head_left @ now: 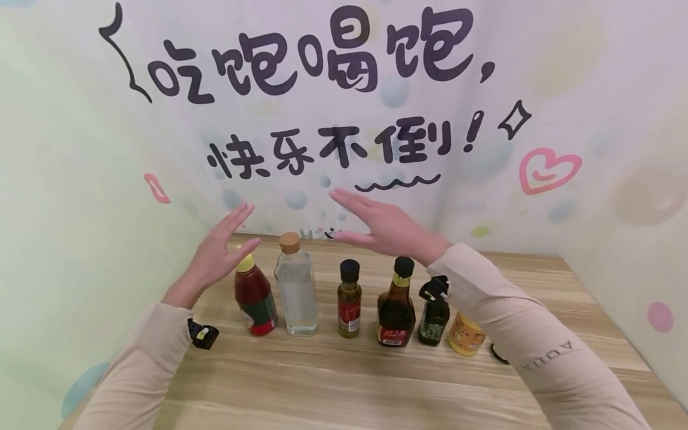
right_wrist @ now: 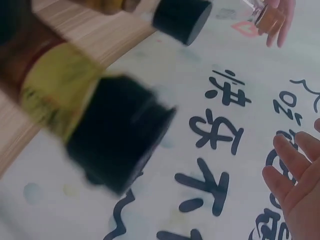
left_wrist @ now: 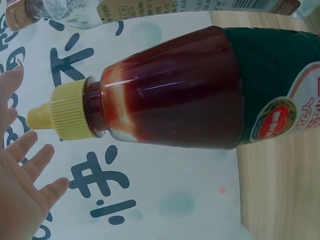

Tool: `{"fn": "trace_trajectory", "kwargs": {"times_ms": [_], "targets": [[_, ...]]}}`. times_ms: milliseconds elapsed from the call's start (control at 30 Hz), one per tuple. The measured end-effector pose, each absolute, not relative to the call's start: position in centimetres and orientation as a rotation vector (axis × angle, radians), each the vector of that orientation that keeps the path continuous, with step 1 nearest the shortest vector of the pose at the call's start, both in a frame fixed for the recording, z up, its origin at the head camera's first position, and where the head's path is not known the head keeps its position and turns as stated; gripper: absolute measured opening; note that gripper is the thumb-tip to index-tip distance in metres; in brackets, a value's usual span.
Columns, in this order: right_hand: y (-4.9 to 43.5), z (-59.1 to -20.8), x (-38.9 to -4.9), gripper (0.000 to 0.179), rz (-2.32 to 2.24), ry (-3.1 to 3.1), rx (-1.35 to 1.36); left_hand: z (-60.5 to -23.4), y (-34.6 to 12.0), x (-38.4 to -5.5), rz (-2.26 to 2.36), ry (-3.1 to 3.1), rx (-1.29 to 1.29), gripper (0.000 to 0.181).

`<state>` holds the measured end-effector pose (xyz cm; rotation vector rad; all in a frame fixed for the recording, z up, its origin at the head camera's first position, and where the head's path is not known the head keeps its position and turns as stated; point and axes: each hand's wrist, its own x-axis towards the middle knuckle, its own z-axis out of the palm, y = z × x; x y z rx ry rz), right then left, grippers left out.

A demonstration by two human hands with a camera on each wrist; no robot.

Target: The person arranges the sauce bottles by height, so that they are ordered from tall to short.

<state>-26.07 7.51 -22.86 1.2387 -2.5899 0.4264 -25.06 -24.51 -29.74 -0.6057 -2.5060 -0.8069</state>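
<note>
My left hand point(head_left: 217, 251) is raised with fingers extended, nearest a squeeze bottle of red sauce point(head_left: 255, 301) with a yellow nozzle cap. In the left wrist view the fingers spread beside that yellow cap point(left_wrist: 75, 111). A tall clear bottle point(head_left: 297, 292) with a wooden-coloured cap stands next to it. Above the row, my right hand point(head_left: 395, 230) reaches inward, fingers straight and thumb apart, holding nothing. Below it stand a small red-labelled bottle point(head_left: 349, 304) and a dark brown bottle point(head_left: 396, 310) with a black cap. That cap point(right_wrist: 117, 130) looms large and blurred in the right wrist view.
A dark green bottle point(head_left: 434, 325) and a yellow-labelled jar point(head_left: 466, 335) stand at the row's right end, partly behind my right sleeve point(head_left: 516, 334). Behind the wooden table point(head_left: 322, 394) hangs a white printed backdrop point(head_left: 301, 119) with black characters.
</note>
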Motion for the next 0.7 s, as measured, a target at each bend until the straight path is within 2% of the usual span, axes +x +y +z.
{"fn": "trace_trajectory", "kwargs": {"times_ms": [400,700], "targets": [[2.9,-23.8,-27.4,0.077,0.709,-2.571,1.342,-30.6,-24.9,-25.1,-1.061,-2.521,-0.599,0.057],[0.6,-25.5,-27.7,0.067,0.950,-2.657,1.362,-30.8,-24.8,-24.8,-1.190,-2.627,-0.527,0.054]]}}
